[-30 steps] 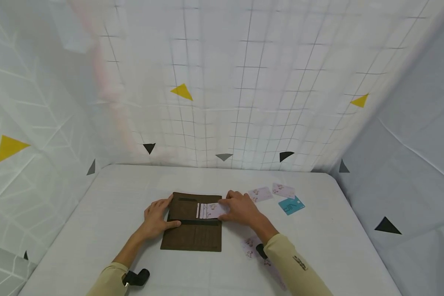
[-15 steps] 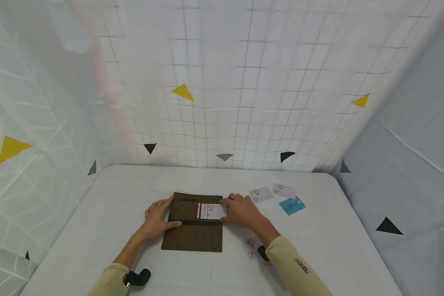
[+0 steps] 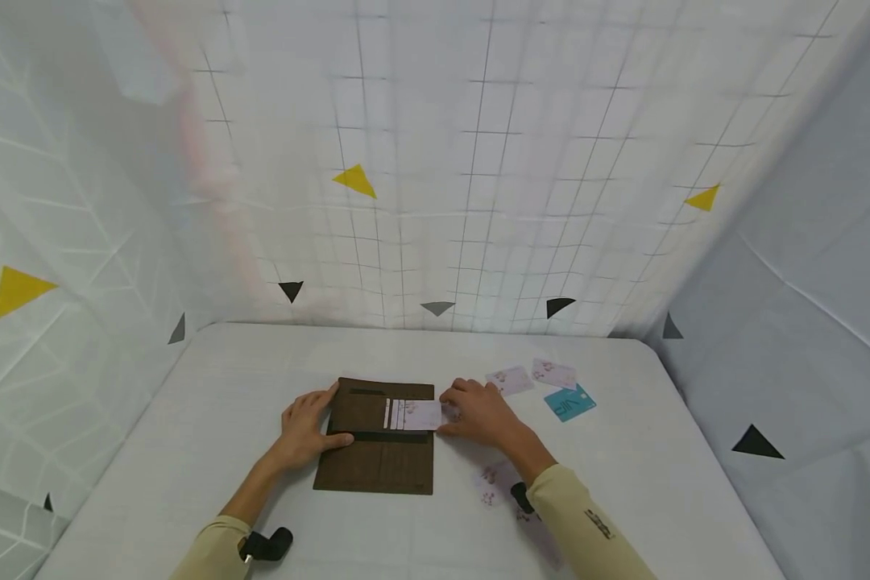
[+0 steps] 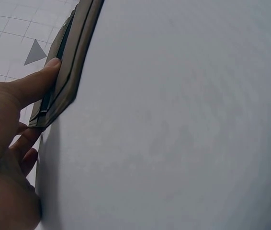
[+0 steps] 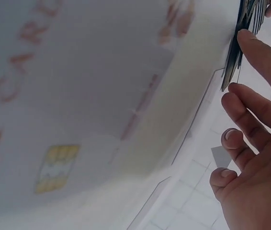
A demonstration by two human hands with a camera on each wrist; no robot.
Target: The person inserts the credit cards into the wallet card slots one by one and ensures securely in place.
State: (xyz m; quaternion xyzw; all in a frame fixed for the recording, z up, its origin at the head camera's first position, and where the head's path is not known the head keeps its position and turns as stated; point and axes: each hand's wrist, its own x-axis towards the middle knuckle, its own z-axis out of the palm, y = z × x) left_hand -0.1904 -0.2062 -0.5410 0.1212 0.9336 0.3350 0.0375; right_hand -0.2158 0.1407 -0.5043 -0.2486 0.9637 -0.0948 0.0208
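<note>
A dark brown wallet (image 3: 373, 465) lies unfolded on the white table, with several pale cards staggered in its upper slots. Its left side is pinched by my left hand (image 3: 306, 431), the thumb over the inner fold and the fingers at the far edge. In the left wrist view the thumb (image 4: 37, 84) presses on the wallet's layered edge (image 4: 73, 62). At the wallet's right side, my right hand (image 3: 482, 413) holds a pale floral card (image 3: 422, 415) by its outer end, which sticks slightly past the edge. The right thumb (image 5: 265, 52) meets the wallet edge (image 5: 234, 60) in the right wrist view.
Two pale floral cards (image 3: 510, 379) and a teal VIP card (image 3: 570, 403) lie beyond my right hand. More floral cards (image 3: 489, 483) lie under my right forearm; a card with a gold chip (image 5: 56, 167) looms close to the right wrist camera. White curtains surround the table.
The right fingers have drawn back slightly to the right, exposing more of the floral card's outer end. My left hand and the wallet stay in place.
</note>
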